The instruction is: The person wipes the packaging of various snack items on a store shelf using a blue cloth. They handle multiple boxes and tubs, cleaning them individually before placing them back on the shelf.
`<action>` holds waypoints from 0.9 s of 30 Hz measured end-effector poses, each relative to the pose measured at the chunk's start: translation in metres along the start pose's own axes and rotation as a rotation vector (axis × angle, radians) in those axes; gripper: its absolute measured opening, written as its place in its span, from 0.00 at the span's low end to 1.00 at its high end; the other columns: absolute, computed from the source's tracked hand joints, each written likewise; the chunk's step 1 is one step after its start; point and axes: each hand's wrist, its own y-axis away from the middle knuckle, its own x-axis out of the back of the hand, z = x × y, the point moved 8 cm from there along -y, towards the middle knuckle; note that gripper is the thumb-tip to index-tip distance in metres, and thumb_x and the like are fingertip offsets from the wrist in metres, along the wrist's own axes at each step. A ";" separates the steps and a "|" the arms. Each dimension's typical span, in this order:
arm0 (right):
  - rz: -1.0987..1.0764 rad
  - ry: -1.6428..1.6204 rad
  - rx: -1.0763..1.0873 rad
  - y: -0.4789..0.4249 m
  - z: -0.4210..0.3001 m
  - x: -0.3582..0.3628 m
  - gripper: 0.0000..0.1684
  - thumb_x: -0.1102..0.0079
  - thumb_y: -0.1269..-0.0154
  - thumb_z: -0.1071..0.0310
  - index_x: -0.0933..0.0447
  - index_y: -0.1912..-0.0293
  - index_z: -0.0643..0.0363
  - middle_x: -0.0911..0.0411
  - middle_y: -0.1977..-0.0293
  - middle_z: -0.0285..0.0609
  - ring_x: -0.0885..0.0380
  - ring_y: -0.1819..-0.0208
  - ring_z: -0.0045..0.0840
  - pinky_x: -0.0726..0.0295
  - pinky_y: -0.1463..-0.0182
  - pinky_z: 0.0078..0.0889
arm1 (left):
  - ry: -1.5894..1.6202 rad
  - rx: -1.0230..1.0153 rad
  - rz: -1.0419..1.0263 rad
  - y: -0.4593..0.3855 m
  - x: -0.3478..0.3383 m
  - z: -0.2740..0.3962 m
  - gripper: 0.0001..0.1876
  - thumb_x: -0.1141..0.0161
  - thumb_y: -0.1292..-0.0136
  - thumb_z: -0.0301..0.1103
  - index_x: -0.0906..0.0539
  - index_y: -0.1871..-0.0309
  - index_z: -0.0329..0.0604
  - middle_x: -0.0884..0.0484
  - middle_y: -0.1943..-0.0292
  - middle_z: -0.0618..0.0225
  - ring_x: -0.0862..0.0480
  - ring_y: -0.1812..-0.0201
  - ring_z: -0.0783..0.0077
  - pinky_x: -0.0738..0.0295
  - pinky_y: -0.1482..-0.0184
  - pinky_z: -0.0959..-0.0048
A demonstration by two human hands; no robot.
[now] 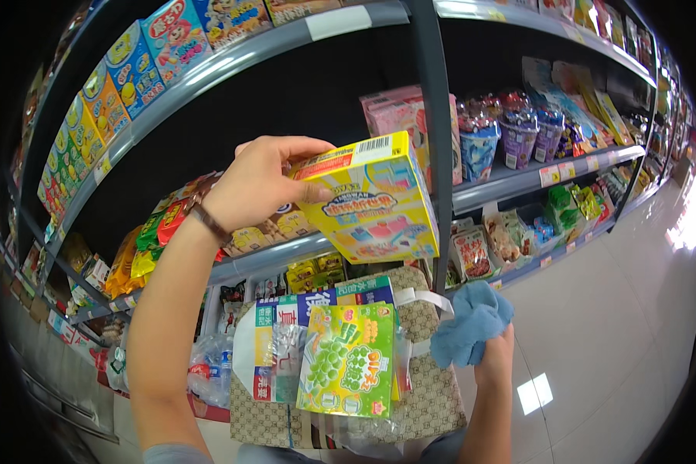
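Note:
A yellow printed candy box (371, 203) is gripped at its left end by my left hand (267, 180), thumb on the front and fingers behind. It is tilted, with a barcode on its upper side, in front of the shelf upright. My right hand (495, 354) holds a crumpled blue cloth (472, 325) to the right of a patterned beige-brown bag or case (435, 400). On top of that lies a green and yellow box (348, 359) with grape pictures, over a colourful printed bag (264, 354) and some clear plastic.
A dark upright (432, 116) divides the shelving. Boxed sweets (133, 69) line the upper left shelf. Pink boxes (397, 116) and lidded cups (478, 145) stand on the middle shelf. Bagged snacks (162, 226) lie at left, plastic bottles (211, 371) below. Tiled floor (603, 325) extends right.

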 end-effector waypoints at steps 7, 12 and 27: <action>0.010 -0.053 0.007 0.004 0.000 -0.009 0.25 0.41 0.40 0.64 0.28 0.46 0.67 0.21 0.58 0.44 0.19 0.60 0.26 0.17 0.57 0.31 | -0.103 0.023 0.027 -0.037 0.020 -0.029 0.26 0.25 0.52 0.36 0.16 0.46 0.46 0.13 0.54 0.66 0.15 0.52 0.72 0.30 0.39 0.72; 0.006 -0.093 0.013 0.007 -0.008 -0.013 0.24 0.40 0.41 0.64 0.27 0.48 0.67 0.21 0.62 0.41 0.19 0.63 0.25 0.18 0.59 0.30 | -0.134 0.051 0.065 -0.052 0.027 -0.053 0.27 0.27 0.51 0.33 0.19 0.44 0.42 0.15 0.52 0.63 0.16 0.50 0.70 0.28 0.41 0.70; 0.001 -0.100 -0.013 0.012 -0.017 -0.016 0.21 0.44 0.42 0.66 0.26 0.51 0.69 0.21 0.64 0.42 0.19 0.67 0.26 0.17 0.62 0.29 | -0.250 0.138 0.102 -0.079 0.025 -0.087 0.29 0.27 0.49 0.41 0.19 0.42 0.47 0.15 0.48 0.63 0.18 0.45 0.65 0.42 0.36 0.61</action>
